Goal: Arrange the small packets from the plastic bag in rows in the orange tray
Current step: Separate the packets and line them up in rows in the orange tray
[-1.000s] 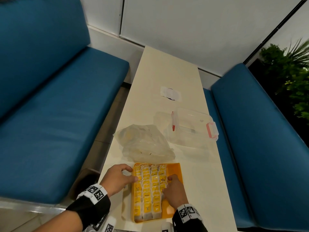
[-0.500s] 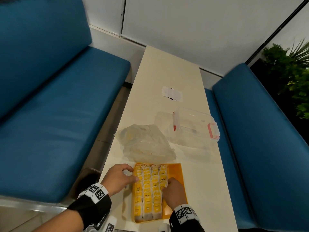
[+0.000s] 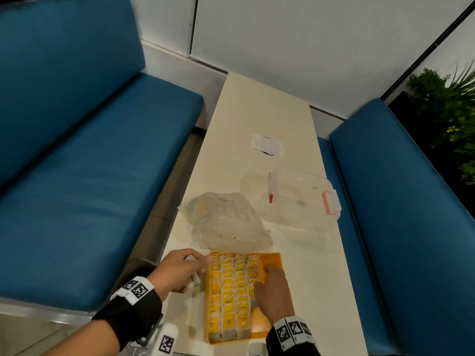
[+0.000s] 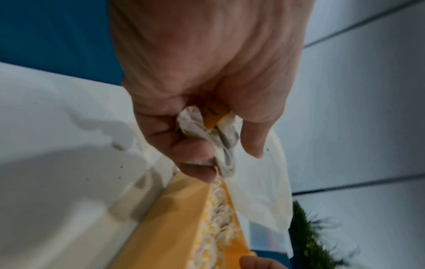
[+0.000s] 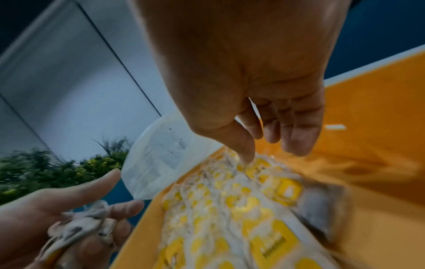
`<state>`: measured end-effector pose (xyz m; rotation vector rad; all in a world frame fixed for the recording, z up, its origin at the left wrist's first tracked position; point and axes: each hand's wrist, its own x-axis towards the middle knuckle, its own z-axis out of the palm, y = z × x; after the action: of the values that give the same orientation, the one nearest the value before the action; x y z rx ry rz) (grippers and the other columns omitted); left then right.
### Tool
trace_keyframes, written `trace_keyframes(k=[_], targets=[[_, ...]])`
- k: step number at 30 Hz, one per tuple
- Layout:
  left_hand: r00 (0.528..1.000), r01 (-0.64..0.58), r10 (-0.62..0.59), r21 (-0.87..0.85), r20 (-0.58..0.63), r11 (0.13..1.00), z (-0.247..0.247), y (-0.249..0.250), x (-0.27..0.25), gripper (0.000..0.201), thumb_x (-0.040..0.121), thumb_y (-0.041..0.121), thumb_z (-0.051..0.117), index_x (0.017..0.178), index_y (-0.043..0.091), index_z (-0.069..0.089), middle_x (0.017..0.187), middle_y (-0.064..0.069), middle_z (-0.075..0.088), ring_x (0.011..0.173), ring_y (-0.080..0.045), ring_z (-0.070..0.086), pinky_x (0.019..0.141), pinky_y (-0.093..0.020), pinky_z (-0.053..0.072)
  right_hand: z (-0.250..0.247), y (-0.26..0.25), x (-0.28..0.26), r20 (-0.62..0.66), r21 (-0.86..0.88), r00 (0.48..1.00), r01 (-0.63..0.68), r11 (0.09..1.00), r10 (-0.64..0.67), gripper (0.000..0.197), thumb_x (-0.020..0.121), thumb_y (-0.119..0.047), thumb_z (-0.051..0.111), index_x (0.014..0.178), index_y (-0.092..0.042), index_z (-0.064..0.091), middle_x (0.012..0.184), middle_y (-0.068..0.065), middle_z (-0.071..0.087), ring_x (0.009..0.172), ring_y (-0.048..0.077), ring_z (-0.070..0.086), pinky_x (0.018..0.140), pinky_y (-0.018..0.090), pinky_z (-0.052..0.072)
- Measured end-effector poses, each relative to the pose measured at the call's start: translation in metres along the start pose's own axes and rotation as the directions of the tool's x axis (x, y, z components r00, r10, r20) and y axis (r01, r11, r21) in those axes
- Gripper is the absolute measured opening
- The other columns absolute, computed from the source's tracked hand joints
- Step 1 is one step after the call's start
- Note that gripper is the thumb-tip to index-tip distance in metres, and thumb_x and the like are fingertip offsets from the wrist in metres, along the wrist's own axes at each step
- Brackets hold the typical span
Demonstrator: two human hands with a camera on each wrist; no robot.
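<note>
Packets (image 3: 232, 291) fill four rows running lengthwise down our orange tray (image 3: 271, 259) on the bench (image 3: 257, 111). Our left hand (image 3: 180, 271) clutches spare packets (image 4: 207, 138) beside the tray's left wall; our right hand (image 3: 272, 291), fingers loose, rests nearer the short fourth row.

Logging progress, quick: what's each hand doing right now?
Left hand: closed round a bunch of small packets.
Right hand: open, holding nothing, fingertips on the packets in the orange tray.

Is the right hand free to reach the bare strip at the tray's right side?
Probably yes. The right hand is open, holds nothing and already hovers at that bare strip of the tray; nothing lies between them.
</note>
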<state>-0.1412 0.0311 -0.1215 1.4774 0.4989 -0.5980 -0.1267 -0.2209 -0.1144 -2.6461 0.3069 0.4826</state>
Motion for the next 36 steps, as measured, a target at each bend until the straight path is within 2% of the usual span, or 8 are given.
trace_keyframes(k=[3,6,12,16,20,28,31,36], targets=[[0.989,0.107,-0.085,-0.189,0.121,0.976,-0.004,0.011,-0.007,0.046,0.091,0.054,0.067,0.106,0.01,0.072,0.087,-0.009,0.07,0.067,-0.018,0.061,0.056,-0.028,0.047,-0.015,-0.016,-0.007,-0.069,0.011,0.99,0.121,0.993,-0.12,0.042,0.095,-0.014,0.058,0.136,-0.016,0.047,0.135,0.002,0.042,0.12,0.02,0.055,0.095,0.026,0.044],[0.971,0.18,-0.105,-0.373,0.213,0.91,-0.004,0.018,-0.008,0.046,0.092,0.053,0.064,0.11,0.01,0.07,0.096,-0.015,0.07,0.082,-0.028,0.068,0.059,-0.031,0.05,-0.021,-0.037,-0.014,-0.08,0.087,0.945,0.324,0.942,-0.318,0.03,0.092,-0.018,0.064,0.121,-0.025,0.058,0.118,-0.006,0.05,0.097,0.005,0.06,0.083,0.015,0.047],[0.961,0.207,-0.1,-0.428,0.258,0.88,0.005,0.023,-0.007,0.049,0.096,0.054,0.056,0.109,0.009,0.071,0.098,-0.02,0.071,0.09,-0.035,0.07,0.068,-0.039,0.056,-0.021,-0.072,-0.033,-0.058,0.233,0.815,0.572,0.786,-0.576,0.024,0.085,-0.033,0.072,0.108,-0.032,0.065,0.102,-0.017,0.055,0.086,0.005,0.061,0.071,0.009,0.043],[0.967,0.188,-0.097,-0.397,0.237,0.898,0.013,0.027,-0.008,0.053,0.1,0.058,0.047,0.1,0.012,0.074,0.093,-0.015,0.068,0.077,-0.027,0.069,0.065,-0.038,0.057,-0.02,-0.085,-0.033,-0.03,0.268,0.816,0.563,0.782,-0.577,0.029,0.077,-0.04,0.075,0.104,-0.034,0.065,0.1,-0.017,0.056,0.085,0.008,0.06,0.071,0.012,0.046],[0.962,0.178,-0.08,-0.38,0.259,0.908,0.019,0.031,-0.009,0.053,0.101,0.059,0.044,0.101,0.013,0.071,0.092,-0.012,0.068,0.077,-0.025,0.069,0.072,-0.041,0.056,-0.014,-0.088,-0.027,-0.046,0.265,0.815,0.567,0.78,-0.577,0.015,0.084,-0.028,0.072,0.098,-0.03,0.069,0.093,-0.012,0.06,0.081,0.007,0.06,0.077,0.021,0.051],[0.959,0.161,-0.051,-0.391,0.277,0.906,0.017,0.029,-0.01,0.047,0.096,0.058,0.054,0.105,0.014,0.067,0.094,-0.011,0.07,0.084,-0.029,0.069,0.068,-0.039,0.054,-0.021,-0.089,-0.022,-0.055,0.395,0.897,0.423,0.816,-0.438,0.009,0.085,-0.014,0.068,0.08,-0.021,0.067,0.077,-0.007,0.068,0.074,0.006,0.064,0.067,0.02,0.053],[0.96,0.173,-0.051,-0.441,0.274,0.881,0.015,0.026,-0.011,0.044,0.093,0.052,0.064,0.113,0.012,0.065,0.102,-0.015,0.071,0.09,-0.033,0.069,0.064,-0.036,0.054,-0.028,-0.088,-0.022,-0.04,0.468,0.922,0.358,0.808,-0.385,0.009,0.088,-0.01,0.065,0.081,-0.017,0.062,0.068,-0.002,0.069,0.065,0.009,0.07,0.061,0.026,0.054],[0.971,0.014,0.081,-0.392,0.226,0.92,0.014,0.023,-0.014,0.029,0.087,0.032,0.076,0.108,0.013,0.07,0.102,-0.015,0.07,0.086,-0.025,0.068,0.063,-0.031,0.052,-0.032,-0.089,-0.02,-0.024,0.567,0.947,0.278,0.775,-0.321,0.011,0.089,-0.003,0.063,0.087,-0.014,0.06,0.069,0.002,0.069,0.063,0.016,0.072,0.057,0.028,0.052]])
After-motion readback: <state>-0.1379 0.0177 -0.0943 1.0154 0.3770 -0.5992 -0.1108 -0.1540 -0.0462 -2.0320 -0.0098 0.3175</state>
